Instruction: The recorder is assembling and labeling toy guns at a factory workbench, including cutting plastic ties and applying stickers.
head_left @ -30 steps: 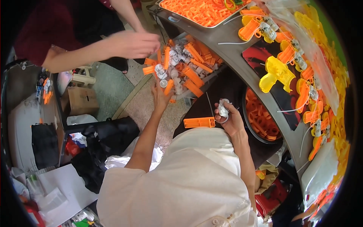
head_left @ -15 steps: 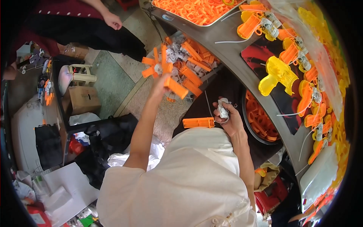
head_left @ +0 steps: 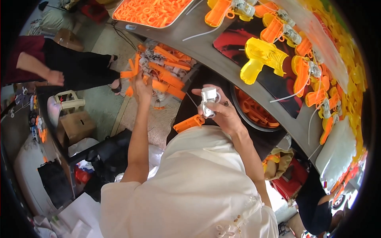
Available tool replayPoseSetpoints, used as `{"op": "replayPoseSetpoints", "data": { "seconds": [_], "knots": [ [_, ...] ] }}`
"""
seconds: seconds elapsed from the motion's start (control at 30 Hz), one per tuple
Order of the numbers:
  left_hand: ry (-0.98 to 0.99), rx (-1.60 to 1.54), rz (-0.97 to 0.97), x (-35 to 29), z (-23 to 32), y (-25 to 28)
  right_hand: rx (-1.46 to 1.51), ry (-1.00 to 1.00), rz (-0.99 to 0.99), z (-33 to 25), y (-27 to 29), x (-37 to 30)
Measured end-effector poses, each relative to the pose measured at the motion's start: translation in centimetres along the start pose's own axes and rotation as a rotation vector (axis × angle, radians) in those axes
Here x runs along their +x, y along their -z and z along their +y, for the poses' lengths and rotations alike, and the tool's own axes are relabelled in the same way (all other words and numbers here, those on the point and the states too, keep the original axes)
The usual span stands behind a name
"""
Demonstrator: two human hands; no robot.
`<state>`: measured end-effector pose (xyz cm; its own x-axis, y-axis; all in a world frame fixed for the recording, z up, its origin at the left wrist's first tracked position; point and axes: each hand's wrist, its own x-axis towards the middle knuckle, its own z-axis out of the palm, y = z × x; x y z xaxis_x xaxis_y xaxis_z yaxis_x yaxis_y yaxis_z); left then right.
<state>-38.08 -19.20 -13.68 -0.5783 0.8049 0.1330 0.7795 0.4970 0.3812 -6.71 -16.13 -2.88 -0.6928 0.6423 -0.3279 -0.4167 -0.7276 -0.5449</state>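
My left hand (head_left: 142,88) reaches to the edge of a heap of orange plastic parts (head_left: 168,79) mixed with white pieces. Its fingers are apart, against the orange pieces; none is clearly gripped. In front of my body, my right hand (head_left: 227,111) grips a small white plastic mechanism (head_left: 208,99) between thumb and fingers. Just below it an orange hollow piece (head_left: 188,124) rests by my lap; whether it is joined to the white mechanism I cannot tell. On the table to the right, a yellow toy-gun shell (head_left: 262,59) lies on a black and red mat (head_left: 234,35).
A metal tray (head_left: 162,26) of small orange rings stands on the grey table (head_left: 174,35). A dark basin (head_left: 274,127) holds more orange parts below the table edge. Several orange-and-yellow toy guns (head_left: 303,75) with tubes line the table. Another person's hand (head_left: 54,77) is at far left.
My left hand has drawn lower beside the heap and its fingers have spread from the orange piece it held. The right hand has turned, showing the white mechanism; the orange piece below it has tilted.
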Motion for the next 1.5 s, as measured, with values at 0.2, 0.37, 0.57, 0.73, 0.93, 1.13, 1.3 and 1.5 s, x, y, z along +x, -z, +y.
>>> {"op": "replayPoseSetpoints", "data": {
  "seconds": [0.2, 0.37, 0.57, 0.73, 0.93, 1.13, 1.3, 1.5],
  "knots": [
    [-0.076, -0.07, 0.121, -1.0, 1.2, 2.6, -0.126, 0.063, 0.009, -2.7, -1.4, -0.5],
    [-0.42, -0.861, -0.247, -1.8, 17.2, 12.2, -0.413, 0.061, 0.019, -5.3, -1.5, -1.0],
    [-1.358, -0.498, -0.351, -1.2, 25.7, 13.4, -0.649, 0.014, -0.004, -7.7, -2.2, -3.2],
    [-1.342, -0.631, -0.482, -1.4, 28.0, 14.8, -0.621, 0.016, -0.03, -9.2, -2.1, -5.2],
    [-1.251, -0.66, -0.385, -1.5, 30.0, 17.4, -0.842, 0.613, 0.066, -10.5, -3.1, -7.3],
    [-1.16, -0.837, -0.446, -1.3, 33.1, 17.5, -0.512, 0.959, 0.063, -11.0, -2.0, -7.5],
    [-0.989, -0.71, -0.275, 3.1, 33.3, 8.5, -0.167, 0.908, 0.112, -13.5, -0.7, -9.2],
    [-0.828, -0.244, -0.264, 3.3, 31.2, 3.1, -0.585, 0.799, 0.645, -20.5, 1.6, -15.2]
  ]
}}
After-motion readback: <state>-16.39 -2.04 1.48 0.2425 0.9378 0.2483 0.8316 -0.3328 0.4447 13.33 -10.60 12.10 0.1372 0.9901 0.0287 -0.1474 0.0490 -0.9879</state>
